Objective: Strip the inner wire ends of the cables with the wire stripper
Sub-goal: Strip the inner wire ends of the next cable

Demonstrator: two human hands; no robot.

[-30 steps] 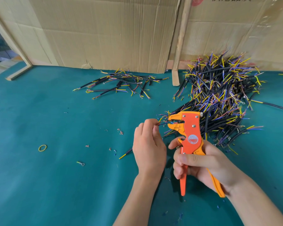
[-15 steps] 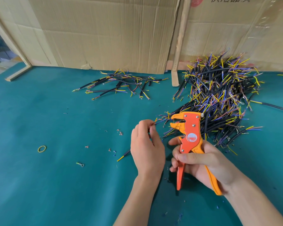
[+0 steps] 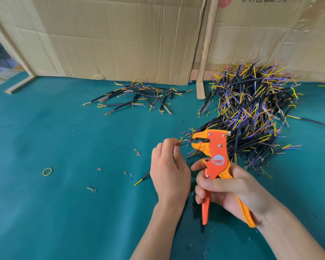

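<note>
Your work surface is a teal mat (image 3: 45,212), walled at the back by flattened cardboard sheets (image 3: 120,38) with a bare wooden strip (image 3: 204,49) leaning between 2 of them. The big heap of cables (image 3: 251,113) sits at your right rear, black jackets bristling with yellow, blue and purple inner wires, its near edge reaching the head of the tool. A smaller, flatter pile of cables (image 3: 139,98) lies to the left of the wooden strip, well apart from your hands.

Your right hand (image 3: 229,192) is wrapped round the 2 handles of the orange wire stripper (image 3: 217,158), fingers curled over the front handle, with the tool's head up and its beak pointing left. The handles stand spread apart below your palm.

Your left hand (image 3: 169,169) is closed in a pinch on the cable you are working (image 3: 144,179): finger and thumb clamp its fanned inner wires (image 3: 184,142) near the top of the hand, and 1 thin wire end runs right into the stripper's mouth. The cable's other end pokes out lower left of that hand, with a yellow tip lying on the mat.

Small items dot the mat to your left: a yellow rubber band (image 3: 47,171), a ring terminal with a green stub (image 3: 92,189), and scattered insulation bits (image 3: 137,152) in pink and blue.
</note>
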